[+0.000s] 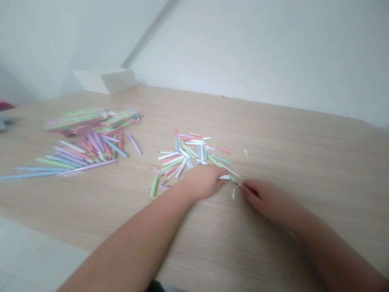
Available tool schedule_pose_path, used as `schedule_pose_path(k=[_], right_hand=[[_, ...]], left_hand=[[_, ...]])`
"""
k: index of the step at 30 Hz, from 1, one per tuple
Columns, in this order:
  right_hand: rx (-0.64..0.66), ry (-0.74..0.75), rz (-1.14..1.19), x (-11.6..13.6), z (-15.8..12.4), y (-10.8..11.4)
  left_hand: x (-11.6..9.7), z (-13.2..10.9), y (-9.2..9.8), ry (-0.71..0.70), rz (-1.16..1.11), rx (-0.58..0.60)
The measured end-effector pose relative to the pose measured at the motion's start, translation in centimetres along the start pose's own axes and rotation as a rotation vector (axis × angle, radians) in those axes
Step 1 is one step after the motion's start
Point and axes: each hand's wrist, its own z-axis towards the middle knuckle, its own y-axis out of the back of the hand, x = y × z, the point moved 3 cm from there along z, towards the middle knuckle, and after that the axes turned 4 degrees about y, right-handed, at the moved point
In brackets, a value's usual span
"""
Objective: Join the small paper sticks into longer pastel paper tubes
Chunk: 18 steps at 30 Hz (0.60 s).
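Note:
My left hand (pixel 206 180) is closed around a white pen barrel (pixel 224 177), whose end pokes out past the fingers. To the right, my right hand (pixel 261 196) pinches a thin pen refill (pixel 237 184) with a dark tip pointing at the left hand. Whether the refill touches the barrel is too blurred to tell. Just beyond my left hand lies a loose pile of pen parts (pixel 184 156) in white, green, coral and blue, barrels and thin refills mixed. A small white piece (pixel 234 193) lies between the hands, and another white bit (pixel 246 152) farther back.
Whole pens (pixel 69 156) in purple, blue, green and coral lie heaped at the left. Behind them are stacked green-and-pink pen boxes (pixel 91 120). A white box (pixel 106 80) stands at the back by the wall. The wooden table (pixel 304 154) has its front edge at lower left.

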Motion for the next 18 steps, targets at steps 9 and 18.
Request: schedule_pose_path(k=[9,18], right_hand=[[0.008,-0.002,-0.014,0.15,0.15,-0.16],[0.0,0.017,-0.048,0.29,0.13,-0.2]], left_hand=[[0.17,-0.06,-0.33,-0.011,-0.006,0.016],[0.28,0.01,-0.65,-0.016,-0.036,0.015]])
